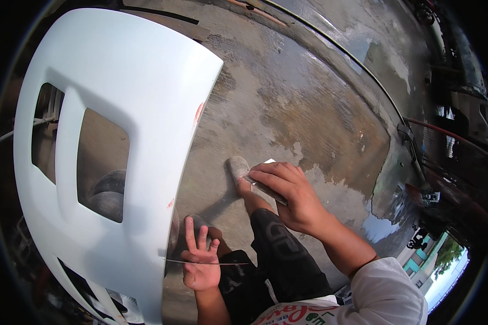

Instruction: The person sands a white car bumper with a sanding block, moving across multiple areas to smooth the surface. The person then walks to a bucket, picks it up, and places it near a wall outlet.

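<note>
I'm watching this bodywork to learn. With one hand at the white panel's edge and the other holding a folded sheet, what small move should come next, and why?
Probably bring the right hand with its folded sheet across to the white panel. The sheet is off the panel, over the wet concrete floor, while the left hand rests at the panel's lower edge.

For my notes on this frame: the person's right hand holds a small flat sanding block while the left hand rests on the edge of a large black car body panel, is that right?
Not quite: the head view shows the panel is white, not black. The right hand does hold the small flat sanding block, and the left hand rests at the panel's edge.
</note>
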Available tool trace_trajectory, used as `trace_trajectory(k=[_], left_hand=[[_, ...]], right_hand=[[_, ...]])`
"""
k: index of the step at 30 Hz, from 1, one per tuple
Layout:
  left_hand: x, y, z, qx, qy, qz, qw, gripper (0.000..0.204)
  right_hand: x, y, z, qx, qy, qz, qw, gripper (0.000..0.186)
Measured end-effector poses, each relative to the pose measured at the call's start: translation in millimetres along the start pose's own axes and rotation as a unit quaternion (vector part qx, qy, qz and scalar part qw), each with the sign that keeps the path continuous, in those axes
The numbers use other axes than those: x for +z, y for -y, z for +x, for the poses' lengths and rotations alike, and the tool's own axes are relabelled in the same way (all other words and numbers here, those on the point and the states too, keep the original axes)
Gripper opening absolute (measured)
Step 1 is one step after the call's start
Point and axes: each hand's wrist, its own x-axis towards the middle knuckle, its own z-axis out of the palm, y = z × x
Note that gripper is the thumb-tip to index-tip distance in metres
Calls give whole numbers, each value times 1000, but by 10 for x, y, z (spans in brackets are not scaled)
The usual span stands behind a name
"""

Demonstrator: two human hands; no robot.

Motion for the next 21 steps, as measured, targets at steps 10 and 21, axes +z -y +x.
trace_trajectory(k=[10, 21], left_hand=[[697, 385, 597, -51, -5, 64, 997, 41], [781, 210, 1071, 73, -50, 84, 993, 18]], right_hand=[[-387, -427, 399, -8, -65, 5, 998, 59], [-213, -270, 1249, -114, -155, -76, 978, 50]])
